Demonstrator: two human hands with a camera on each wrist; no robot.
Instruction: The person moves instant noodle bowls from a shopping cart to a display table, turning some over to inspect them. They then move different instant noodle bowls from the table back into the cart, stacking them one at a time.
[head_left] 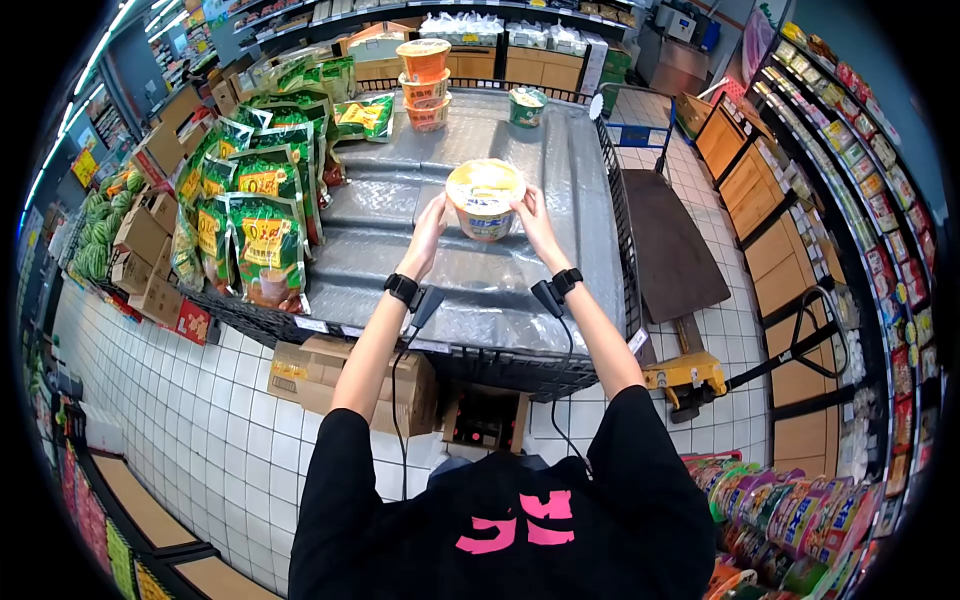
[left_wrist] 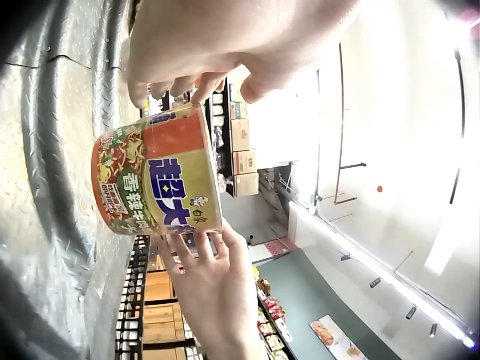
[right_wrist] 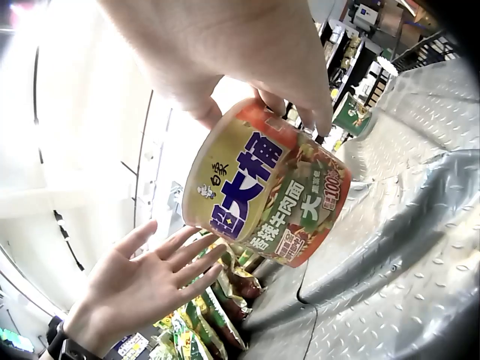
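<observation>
I log remotely: noodle tub roughly upright between left hand and right hand, near-straight fingers against its sides.

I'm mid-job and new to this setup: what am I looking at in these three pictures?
There is no machine here: each grip is a person's bare hand. The wide picture is taken from the head, looking forward and down. The two close ones come from the left and right wrists, each looking at that hand's work, so they appear tilted.

The left hand and right hand hold a noodle tub between them, fingers against its sides. Below is a grey ribbed surface. On it are green bags at the left, a stack of orange tubs towards the far side, and a green tub farther right.
</observation>
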